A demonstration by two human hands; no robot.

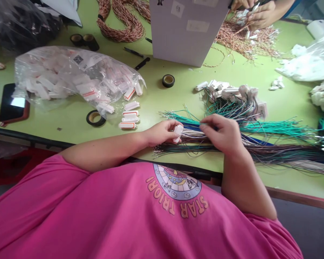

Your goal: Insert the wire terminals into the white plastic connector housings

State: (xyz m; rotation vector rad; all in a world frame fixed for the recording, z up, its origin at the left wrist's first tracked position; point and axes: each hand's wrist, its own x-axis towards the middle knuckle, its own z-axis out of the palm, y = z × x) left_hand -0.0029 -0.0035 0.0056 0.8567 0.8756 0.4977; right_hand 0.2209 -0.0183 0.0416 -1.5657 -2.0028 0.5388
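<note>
My left hand (163,133) is closed on a white plastic connector housing (178,132), held just over the wire bundles. To its right, my right hand (223,132) has its thumb and fingertips pinched together above the wires; what sits in the pinch is too small to make out. Under both hands run long bundles of cut wires, with green wires (277,128) behind and dark wires (269,153) in front. Beyond my right hand lies a heap of wired white connectors (234,94). Several loose connector housings (128,119) lie left of my left hand.
A clear bag of housings (75,75) lies at left, near a phone (14,103) and a tape roll (96,118). Another tape roll (168,81) sits mid-table. A grey box (186,36) stands behind. A co-worker's hands (261,16) handle twisted wires (248,39) at far right.
</note>
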